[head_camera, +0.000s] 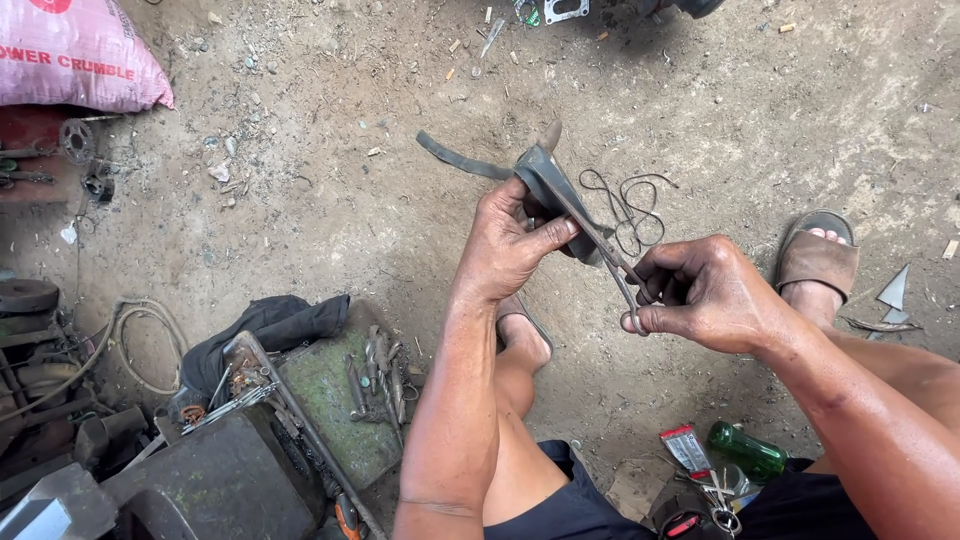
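My left hand (510, 240) grips a folded strip of dark rubber (540, 180) whose loose end trails off to the left. My right hand (700, 290) is closed through the handles of metal scissors (610, 255). The blades run up along the rubber's edge, against my left thumb. Thin black rubber offcuts (625, 205) lie curled on the dirt just behind the hands.
An open green toolbox (330, 400) with wrenches sits at lower left beside a black cloth (270, 325) and machine parts. A green bottle (745, 450) lies by my right thigh. My sandalled feet (815, 260) rest on dirt. A pink sack (70, 50) lies top left.
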